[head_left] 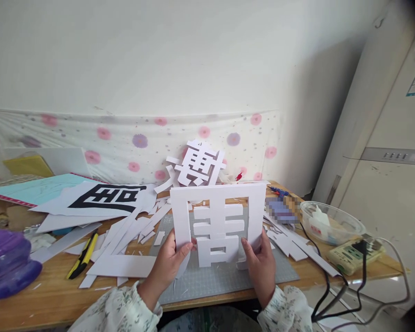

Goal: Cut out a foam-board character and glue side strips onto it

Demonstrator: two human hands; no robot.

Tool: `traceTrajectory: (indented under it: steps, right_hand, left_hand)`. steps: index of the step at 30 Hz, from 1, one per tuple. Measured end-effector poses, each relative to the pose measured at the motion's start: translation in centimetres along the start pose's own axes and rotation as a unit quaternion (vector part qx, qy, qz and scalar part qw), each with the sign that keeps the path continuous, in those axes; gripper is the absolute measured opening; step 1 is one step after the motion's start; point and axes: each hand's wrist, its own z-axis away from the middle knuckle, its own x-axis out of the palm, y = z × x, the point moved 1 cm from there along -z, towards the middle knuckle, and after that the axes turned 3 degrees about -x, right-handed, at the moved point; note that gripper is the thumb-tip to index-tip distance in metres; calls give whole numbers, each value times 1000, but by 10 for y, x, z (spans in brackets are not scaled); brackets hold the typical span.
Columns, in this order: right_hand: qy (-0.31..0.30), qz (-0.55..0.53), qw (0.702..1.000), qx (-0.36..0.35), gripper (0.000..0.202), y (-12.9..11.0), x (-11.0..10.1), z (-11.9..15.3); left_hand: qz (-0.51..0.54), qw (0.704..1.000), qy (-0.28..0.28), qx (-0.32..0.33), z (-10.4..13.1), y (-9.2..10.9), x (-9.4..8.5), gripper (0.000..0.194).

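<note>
A white foam-board character cutout (218, 226) stands upright between my hands, above the grey cutting mat (221, 282). My left hand (171, 263) grips its lower left side, thumb on the front face. On the lower right side, my right hand (261, 265) holds it in the same way, fingers behind the board. Another white cutout (202, 163) leans against the flowered cloth at the back. To the left lies a paper sheet (64, 197) printed with a black character. A yellow and black utility knife (83, 256) rests on the table left of the mat.
White foam strips (121, 266) and scraps lie on both sides of the mat. A purple container (12, 263) stands at the left. At the right are a clear bowl (356, 227) with a white bottle, a yellowish device (346, 258) and dark cables (327, 295).
</note>
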Motion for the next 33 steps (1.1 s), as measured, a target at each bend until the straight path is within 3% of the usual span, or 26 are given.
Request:
traceTrajectory:
  steps: [7, 14, 23, 33]
  right_hand:
    - [23, 6, 1000, 15, 72, -1, 1, 1]
    - [26, -15, 999, 14, 70, -2, 3, 0]
    - [3, 37, 999, -8, 59, -10, -7, 2]
    - [-6, 41, 999, -1, 58, -12, -8, 0]
  left_hand:
    - [-30, 999, 41, -1, 0, 5, 8, 40]
    - [-9, 999, 41, -3, -1, 5, 7, 43]
    - [23, 999, 42, -13, 4, 0, 13, 46]
    - [43, 998, 41, -5, 3, 0, 14, 40]
